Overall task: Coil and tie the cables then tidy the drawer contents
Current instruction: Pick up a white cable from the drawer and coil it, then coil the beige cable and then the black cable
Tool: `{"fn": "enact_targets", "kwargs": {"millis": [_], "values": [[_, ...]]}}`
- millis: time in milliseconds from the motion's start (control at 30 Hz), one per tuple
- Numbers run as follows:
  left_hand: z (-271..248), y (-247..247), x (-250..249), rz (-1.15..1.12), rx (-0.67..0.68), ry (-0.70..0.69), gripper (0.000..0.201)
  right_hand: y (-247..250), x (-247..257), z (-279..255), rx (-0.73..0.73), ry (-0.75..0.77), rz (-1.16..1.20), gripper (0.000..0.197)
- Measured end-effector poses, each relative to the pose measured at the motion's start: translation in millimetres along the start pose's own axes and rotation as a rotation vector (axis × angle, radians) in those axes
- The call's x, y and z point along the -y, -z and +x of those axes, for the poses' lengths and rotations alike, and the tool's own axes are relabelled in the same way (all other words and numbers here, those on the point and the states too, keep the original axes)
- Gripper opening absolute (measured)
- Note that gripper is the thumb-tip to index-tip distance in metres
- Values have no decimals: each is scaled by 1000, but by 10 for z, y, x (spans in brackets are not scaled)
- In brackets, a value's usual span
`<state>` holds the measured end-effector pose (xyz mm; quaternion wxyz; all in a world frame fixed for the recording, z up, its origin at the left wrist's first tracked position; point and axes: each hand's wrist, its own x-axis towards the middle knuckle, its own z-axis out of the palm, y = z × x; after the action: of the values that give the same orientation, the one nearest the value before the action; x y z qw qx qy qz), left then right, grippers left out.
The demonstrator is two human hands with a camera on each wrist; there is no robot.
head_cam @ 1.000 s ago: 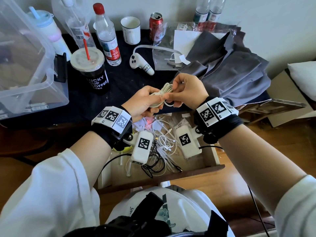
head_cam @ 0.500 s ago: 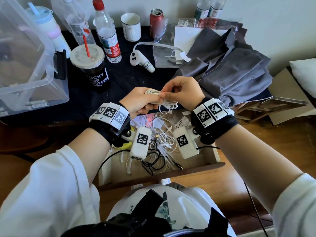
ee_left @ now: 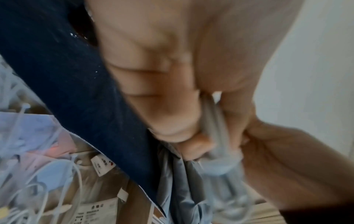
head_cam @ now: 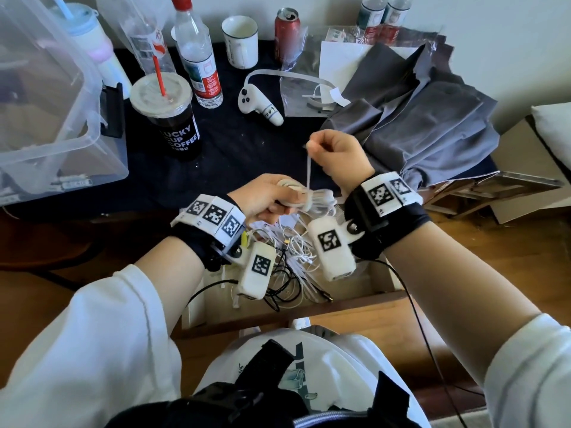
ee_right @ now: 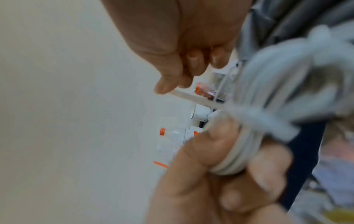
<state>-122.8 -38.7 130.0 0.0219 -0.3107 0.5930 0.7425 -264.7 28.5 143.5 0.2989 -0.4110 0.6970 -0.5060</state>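
My left hand [head_cam: 272, 196] grips a coiled white cable [head_cam: 318, 197] above the open drawer [head_cam: 355, 307]; in the right wrist view its thumb and fingers wrap the coil [ee_right: 239, 151]. A white cable tie [head_cam: 308, 171] runs from the coil up to my right hand [head_cam: 333, 149], which pinches the tie's end between thumb and forefinger and holds it taut. The right wrist view shows that strap [ee_right: 193, 98] stretched from the pinch to the bundle. In the blurred left wrist view the cable [ee_left: 216, 136] shows between my left fingers.
Loose white and black cables [head_cam: 290, 257] lie tangled in the drawer. On the dark table stand a coffee cup [head_cam: 168, 115], bottles [head_cam: 197, 54], a mug [head_cam: 240, 41], a can [head_cam: 286, 32] and a white controller [head_cam: 258, 103]. A clear bin [head_cam: 46, 103] sits left, grey cloth [head_cam: 426, 125] right.
My right hand has moved up and away from the coil, drawing the cable tie out into a taut strap. My left hand with the coil has dropped slightly toward the drawer.
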Motion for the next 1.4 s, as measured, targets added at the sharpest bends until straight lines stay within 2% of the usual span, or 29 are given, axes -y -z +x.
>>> {"fn": "enact_targets", "kwargs": {"millis": [67, 167, 267, 367, 433, 500, 567, 700, 800, 1000, 1167, 1267, 1333, 1400], "values": [[-5, 19, 24, 2, -12, 5, 6, 0, -21, -2, -12, -56, 89, 30], [18, 94, 81, 38, -47, 28, 13, -19, -35, -44, 73, -78, 50, 30], [4, 185, 199, -49, -98, 2, 6, 3, -102, -72, 82, -126, 67, 23], [-31, 243, 337, -200, -113, -21, 21, -30, -299, -168, 259, -248, 145, 13], [-57, 244, 440, -286, -103, -7, 21, -118, -443, -259, 399, -328, 213, 19], [-71, 229, 566, -320, -92, 41, 12, -233, -541, -342, 440, -381, 273, 22], [-82, 239, 742, -309, -107, 112, 12, -347, -626, -395, 412, -419, 296, 21], [-172, 409, 1136, -240, -321, 271, 12, -530, -924, -475, 385, -557, 235, 19], [-302, 589, 1436, -221, -489, 340, 10, -676, -1198, -573, 444, -669, 149, 17], [-503, 696, 1764, -262, -543, 410, 13, -1269, -1579, -722, 730, -798, 41, 14], [-521, 738, 1899, -300, -565, 432, 17, -1598, -1734, -794, 928, -734, -183, 20], [-454, 759, 1918, -288, -523, 427, 16, -1582, -1731, -764, 832, -774, -200, 20], [-379, 747, 1904, -291, -503, 416, 17, -1501, -1708, -695, 664, -825, -80, 15], [-286, 718, 1881, -316, -486, 404, 17, -1373, -1712, -591, 452, -800, -24, 15]]}}
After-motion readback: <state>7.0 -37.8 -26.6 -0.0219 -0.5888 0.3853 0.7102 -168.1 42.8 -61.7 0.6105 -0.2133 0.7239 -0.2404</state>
